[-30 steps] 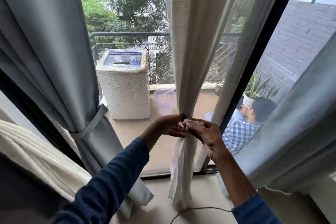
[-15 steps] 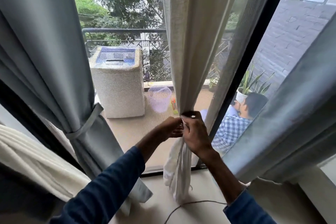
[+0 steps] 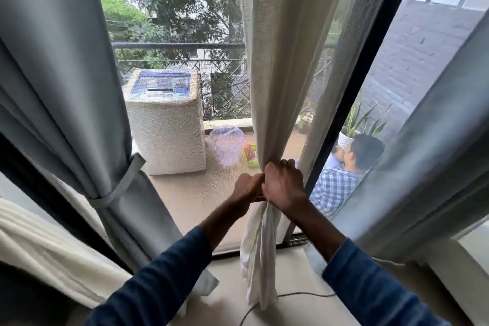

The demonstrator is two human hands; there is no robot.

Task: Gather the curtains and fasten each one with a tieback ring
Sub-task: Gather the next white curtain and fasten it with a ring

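Both hands are working at centre frame. The right hand [image 3: 284, 182] is clenching round the cream woven fabric curtain [image 3: 275, 61] at its gathered neck, with fingers curled over the bunch. The left hand [image 3: 247, 189] is butting against it from the left, fingers curled in and pinching the same bunch (anything held between the fingers is hidden, can't tell). The curtain is hanging from top centre, narrowing into the grip, then falling slack below it onto the pale sill [image 3: 299, 272]. At left of frame, a grey smooth fabric curtain [image 3: 66, 74] is sitting cinched by a flat grey fabric tieback band [image 3: 119, 182]. At right of frame, a second grey curtain [image 3: 436, 153] is hanging in slanted folds beside the black window frame [image 3: 352, 103]. A thin dark cable [image 3: 299, 294] is lying on the sill at bottom centre, running just beside the cream hem. Through the glass, a fabric-covered washing machine [image 3: 164, 130] is standing left of centre, with a translucent lilac mesh basket [image 3: 227, 148] just to its right. A person in a blue checked shirt [image 3: 336, 188] is sitting at right of centre, near a spiky potted plant [image 3: 365, 119].
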